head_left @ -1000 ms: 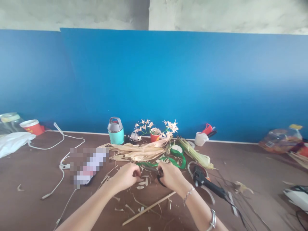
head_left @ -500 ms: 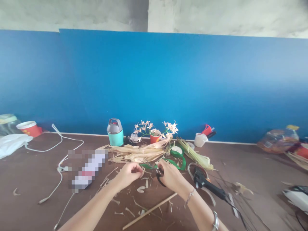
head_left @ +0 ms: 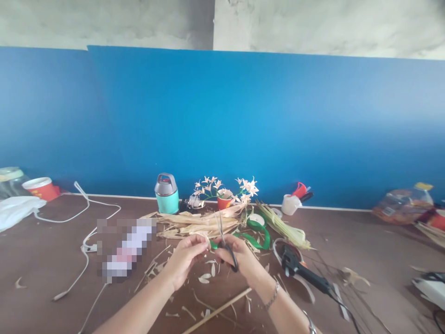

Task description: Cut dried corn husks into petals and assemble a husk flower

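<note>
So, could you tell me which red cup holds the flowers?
The small red cup beside the teal flask; the larger red cup at far left shows none.

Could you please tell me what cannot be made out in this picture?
Head view:
Pale scrap in the left hand: too small, mostly covered.
Handles of the scissors: hidden in the right hand.
Flat thing left of the hands: pixelated.
White thing at the right edge: cut off.

Pixel-blurred obj [head_left: 127,248], ID unclear
</note>
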A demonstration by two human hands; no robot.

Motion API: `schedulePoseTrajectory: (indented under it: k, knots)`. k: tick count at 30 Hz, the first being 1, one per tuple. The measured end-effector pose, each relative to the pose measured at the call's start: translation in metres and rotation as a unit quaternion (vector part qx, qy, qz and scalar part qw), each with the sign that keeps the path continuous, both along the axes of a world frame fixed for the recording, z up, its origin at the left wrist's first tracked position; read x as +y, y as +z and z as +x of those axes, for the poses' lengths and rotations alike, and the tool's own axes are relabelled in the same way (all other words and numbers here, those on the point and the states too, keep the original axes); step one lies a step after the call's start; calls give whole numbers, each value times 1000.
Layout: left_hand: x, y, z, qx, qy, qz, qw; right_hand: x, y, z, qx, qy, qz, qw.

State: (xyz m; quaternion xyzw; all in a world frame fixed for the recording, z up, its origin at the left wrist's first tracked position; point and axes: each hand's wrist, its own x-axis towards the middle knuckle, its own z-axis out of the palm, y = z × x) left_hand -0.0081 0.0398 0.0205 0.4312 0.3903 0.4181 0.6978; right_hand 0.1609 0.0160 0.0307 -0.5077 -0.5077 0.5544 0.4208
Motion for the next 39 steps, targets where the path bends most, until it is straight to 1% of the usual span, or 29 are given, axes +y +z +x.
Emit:
schedulePoseTrajectory:
  k: [4,5,7,9,11,12,14,16,18,20,22,24,26,28,31,33,36,39]
  knots:
    - [-4,4,2,28,16,39,999,-3,4,-2,36,-11,-15,999]
    - [-4,4,2,51,19,59,997,-4,4,-2,42,-11,-17,999]
    - [-7,4,1,119,22,136,983,-4,5,-2,67,-10,-29,997]
    - [-9,2,1,191,22,247,950,-5,4,-3,109,-15,-46,993]
    - [-12,0,0,233,15,351,907,-6,2,-4,146,-26,-61,987]
    - [-13,-1,0,245,8,388,888,-6,1,-5,158,-28,-63,985]
    - [-15,-2,0,261,-9,435,862,-6,1,-6,165,-24,-62,984]
    - [-17,-1,0,270,-25,454,849,-6,2,-6,158,-13,-58,986]
    - [-19,2,0,269,-23,443,855,-6,3,-7,144,-17,-49,988]
    - [-20,5,2,260,2,394,882,-6,4,-8,136,-30,-22,990]
    - [-20,6,4,248,15,308,919,-5,3,-9,137,-44,13,990]
    - [-19,6,7,230,3,213,950,-5,0,-10,137,-60,40,988]
    - [-18,5,11,207,-13,138,968,-5,-3,-10,129,-75,53,987]
    - [-17,5,13,176,-15,95,980,-4,-5,-10,122,-78,60,988]
    - [-17,7,12,140,-3,74,987,-4,-7,-11,125,-54,57,989]
    - [-16,9,9,133,13,88,987,-4,-7,-12,113,-28,45,992]
    - [-12,11,4,130,43,115,984,-6,-7,-14,65,7,9,998]
    - [-10,11,1,111,56,124,984,-8,-7,-15,36,38,-10,999]
